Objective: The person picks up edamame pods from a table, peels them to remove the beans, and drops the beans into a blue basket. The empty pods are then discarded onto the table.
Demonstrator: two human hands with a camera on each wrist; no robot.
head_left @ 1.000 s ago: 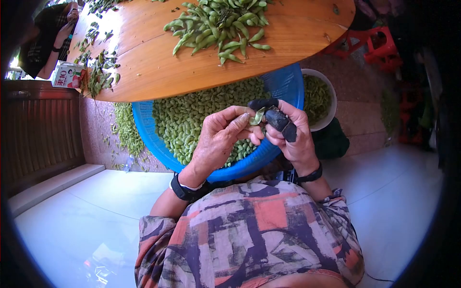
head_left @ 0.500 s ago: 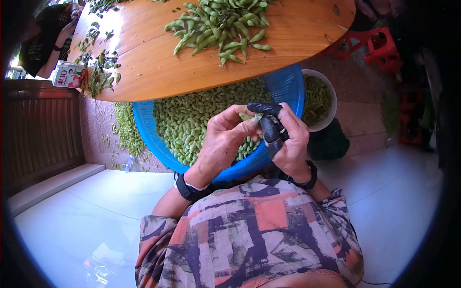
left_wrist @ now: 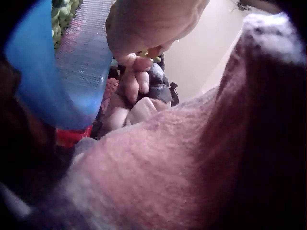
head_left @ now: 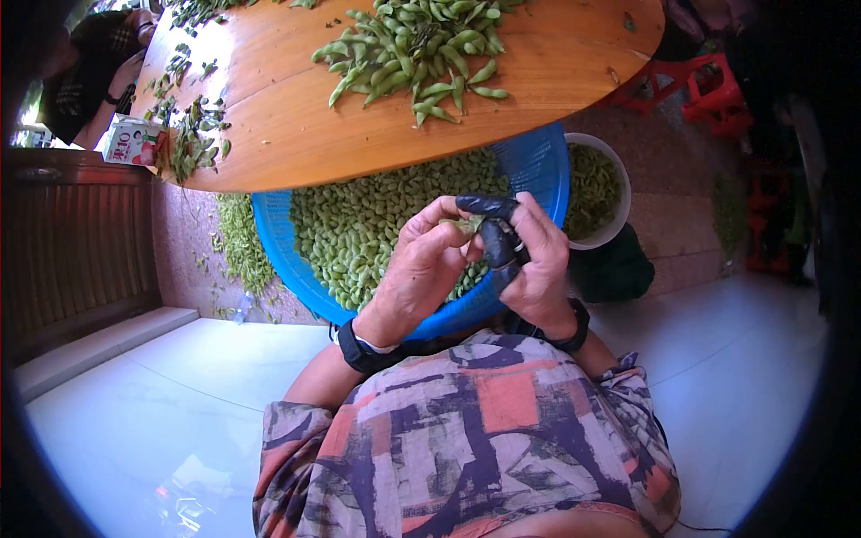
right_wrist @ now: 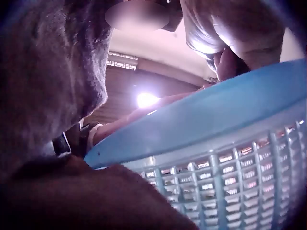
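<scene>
My hands [head_left: 415, 271] both pinch a green pod [head_left: 470, 224] over the blue basket [head_left: 538, 163]; the tabletop [head_left: 269, 112] covers its far side, and a white bucket [head_left: 625, 193] stands just beside.

My cloth shirt [head_left: 507, 399] is patterned in coral, pink and purple; my right fingers [head_left: 538, 231] wear black covers [head_left: 498, 244]. The bean pod [head_left: 470, 224] is green, the round plastic basket [head_left: 540, 170] blue, the wooden surface [head_left: 256, 103] orange-brown.
</scene>
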